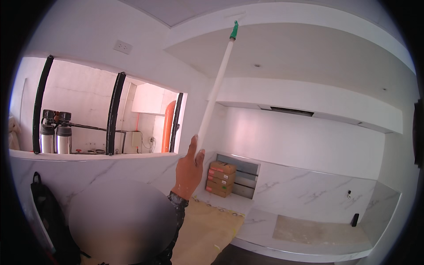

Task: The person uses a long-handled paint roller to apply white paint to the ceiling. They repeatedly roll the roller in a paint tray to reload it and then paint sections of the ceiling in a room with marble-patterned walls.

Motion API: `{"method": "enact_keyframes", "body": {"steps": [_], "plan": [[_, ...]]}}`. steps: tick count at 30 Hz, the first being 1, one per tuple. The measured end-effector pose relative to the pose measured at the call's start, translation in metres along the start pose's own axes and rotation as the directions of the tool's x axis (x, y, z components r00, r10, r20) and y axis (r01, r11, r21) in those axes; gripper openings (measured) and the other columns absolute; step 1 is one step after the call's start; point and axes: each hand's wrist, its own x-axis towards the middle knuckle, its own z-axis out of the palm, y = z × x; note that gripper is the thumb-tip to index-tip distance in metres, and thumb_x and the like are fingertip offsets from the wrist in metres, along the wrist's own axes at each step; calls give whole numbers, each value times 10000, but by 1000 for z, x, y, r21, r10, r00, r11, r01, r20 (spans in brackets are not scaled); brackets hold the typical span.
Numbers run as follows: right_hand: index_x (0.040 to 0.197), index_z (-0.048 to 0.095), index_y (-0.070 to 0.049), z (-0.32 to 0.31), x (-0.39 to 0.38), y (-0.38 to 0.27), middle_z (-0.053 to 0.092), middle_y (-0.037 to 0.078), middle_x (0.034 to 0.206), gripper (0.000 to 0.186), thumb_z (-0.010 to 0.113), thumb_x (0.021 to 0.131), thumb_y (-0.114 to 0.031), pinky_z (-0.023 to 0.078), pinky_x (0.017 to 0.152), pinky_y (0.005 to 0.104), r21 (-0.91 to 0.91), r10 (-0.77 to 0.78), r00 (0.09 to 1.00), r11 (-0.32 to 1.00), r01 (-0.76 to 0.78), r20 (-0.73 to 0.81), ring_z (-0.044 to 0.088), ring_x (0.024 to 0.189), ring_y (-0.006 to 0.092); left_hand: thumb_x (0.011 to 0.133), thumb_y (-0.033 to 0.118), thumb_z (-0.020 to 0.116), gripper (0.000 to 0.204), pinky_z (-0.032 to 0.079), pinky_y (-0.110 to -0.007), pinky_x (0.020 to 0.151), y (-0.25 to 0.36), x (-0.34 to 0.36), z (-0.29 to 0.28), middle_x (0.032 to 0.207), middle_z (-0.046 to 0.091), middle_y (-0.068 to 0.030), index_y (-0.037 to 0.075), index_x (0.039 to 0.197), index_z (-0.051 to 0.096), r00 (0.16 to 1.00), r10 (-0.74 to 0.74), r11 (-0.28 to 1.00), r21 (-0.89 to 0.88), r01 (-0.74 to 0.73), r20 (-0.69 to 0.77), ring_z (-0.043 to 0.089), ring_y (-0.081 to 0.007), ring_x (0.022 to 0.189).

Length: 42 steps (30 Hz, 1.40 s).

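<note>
My left hand (pixel 189 170) is closed round a long white pole (pixel 216 88), with the index finger lying up along it; my wrist is in a dark speckled sleeve. The pole rises at a slant to a green fitting (pixel 234 29) at its top, which is up against the white band of the ceiling bulkhead (pixel 282 14). Whatever tool sits on that fitting is too small to make out. A blurred oval hides the area beside my forearm. My right hand is not in view.
A wall opening (pixel 81 92) with black posts shows steel cylinders (pixel 64 141) and an orange pipe (pixel 168 128). A black bag (pixel 44 212) stands lower left. Brown paper (pixel 212 229) covers a surface below stacked boxes (pixel 221 179). A marble counter (pixel 322 232) runs right.
</note>
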Motion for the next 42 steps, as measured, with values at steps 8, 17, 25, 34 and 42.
{"method": "enact_keyframes", "body": {"steps": [8,17,25,34,42], "plan": [[716,597,-29,11,18,-41,565,194,679,335,690,915,-282,451,588,416,205,-18,998,979,4,66,537,596,279,1011,321,536,575,512,-400,638,-72,-152,18,836,649,-252,-7,1461,394,988,95,986,-123,-111,-123,660,-378,711],[1345,489,-39,54,79,-109,627,146,1024,480,635,959,-284,502,793,329,338,-327,933,904,262,151,610,900,217,1018,256,555,536,537,-361,637,-54,-327,4,1102,651,-289,-41,1444,423,993,-112,982,-149,116,37,693,-371,845],[1131,540,-43,112,108,-179,641,99,1000,196,586,981,-161,544,774,345,652,-250,848,745,-140,467,626,867,199,919,229,655,611,557,-450,684,-38,-342,-37,1262,608,-230,82,1456,403,978,-199,934,-289,208,59,667,-440,880],[1192,468,-80,191,96,-204,441,2,758,282,538,1030,-301,385,470,218,811,-139,946,560,-169,293,438,558,68,953,324,601,501,457,-468,996,-190,-375,-139,1246,601,-204,46,1360,514,898,-440,879,198,434,-13,568,-392,1161],[1084,480,-65,269,145,-253,489,10,735,227,517,1038,-284,432,436,246,849,-64,954,476,-230,294,435,492,66,937,304,606,503,418,-512,984,-459,-431,-282,1224,608,-218,5,1334,532,796,-598,514,716,473,-96,543,-385,1169]]}}
